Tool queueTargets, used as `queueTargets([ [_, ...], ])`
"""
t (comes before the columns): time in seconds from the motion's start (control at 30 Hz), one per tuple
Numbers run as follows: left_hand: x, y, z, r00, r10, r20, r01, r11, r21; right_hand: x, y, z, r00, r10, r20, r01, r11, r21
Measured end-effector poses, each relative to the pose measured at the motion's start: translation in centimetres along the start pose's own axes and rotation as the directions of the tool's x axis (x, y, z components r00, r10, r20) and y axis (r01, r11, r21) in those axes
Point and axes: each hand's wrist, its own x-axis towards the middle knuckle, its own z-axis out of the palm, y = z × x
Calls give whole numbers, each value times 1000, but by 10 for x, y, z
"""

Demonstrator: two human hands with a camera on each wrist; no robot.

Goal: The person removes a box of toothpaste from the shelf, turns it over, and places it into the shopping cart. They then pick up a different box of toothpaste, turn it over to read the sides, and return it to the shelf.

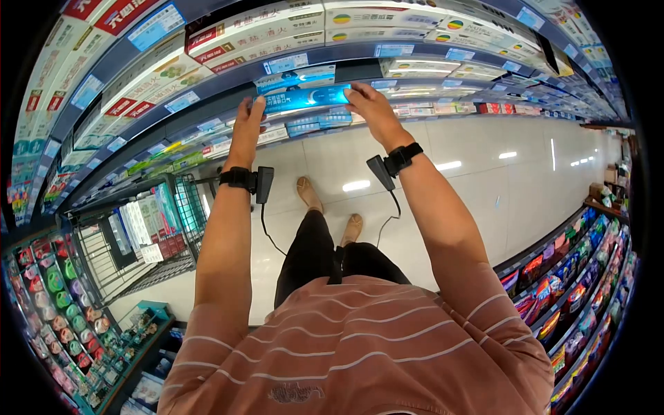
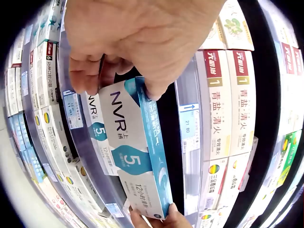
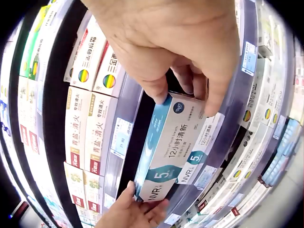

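A long toothpaste box (image 1: 308, 99) is held between both hands in front of the shelf, its shiny blue side turned up. My left hand (image 1: 247, 126) grips the left end, thumb on the blue edge. At the other end my right hand (image 1: 377, 116) pinches the box between thumb and fingers. In the left wrist view the white face of the toothpaste box (image 2: 130, 142) shows "NVR" and a teal patch with a 5. Right behind it on the shelf lies a matching box (image 2: 99, 130), partly covered by the held one.
Shelves with price tags (image 1: 285, 64) and rows of white boxes (image 1: 360, 34) run across the front. To the left stands a wire shopping cart (image 1: 138, 228) with goods inside. Racks of colourful packets (image 1: 553, 283) line the right side, beyond the pale tiled floor (image 1: 477, 180).
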Motion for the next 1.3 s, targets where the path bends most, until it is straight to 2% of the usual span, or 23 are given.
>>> queueTargets([
  [0.27,50,6,-1,999,33,-13,-32,996,87,55,3,8,998,47,-41,-50,997,-60],
  [0.37,72,-4,-2,999,-7,-37,14,984,178,65,3,8,998,35,-50,-38,997,-66],
  [0.43,77,-7,-4,999,10,-36,-2,980,197,70,4,6,999,13,-32,-16,996,-88],
  [0.57,85,-10,-3,999,19,-43,-9,975,224,73,-7,9,996,75,-42,-80,989,-123],
  [0.67,84,-10,5,993,50,-109,-22,969,246,76,-9,11,998,55,-36,-60,981,-183],
  [0.73,109,-47,-10,972,235,-16,-218,922,319,87,-2,8,999,24,-23,-28,977,-210],
  [0.8,117,-52,-10,955,298,3,-278,888,365,92,0,8,999,27,-41,-35,976,-216],
  [0.9,123,-50,-7,965,255,-60,-208,886,415,98,3,8,998,33,-59,-46,972,-229],
  [1.03,118,-34,-1,986,160,-37,-117,845,522,102,11,6,998,6,-63,-21,972,-232],
  [1.1,125,-43,-3,979,205,-9,-170,836,522,104,16,6,997,-49,-52,37,975,-218],
  [1.13,134,-55,-8,953,301,9,-268,834,483,105,17,5,996,-78,-47,66,975,-211],
  [1.2,145,-70,-16,915,402,31,-373,813,448,104,15,6,998,-45,-47,36,984,-174],
  [1.23,148,-76,-19,912,408,40,-381,806,454,103,14,7,998,-27,-47,20,988,-156],
  [1.3,144,-67,-15,943,328,54,-302,778,551,104,19,7,998,-62,-32,57,987,-150],
])
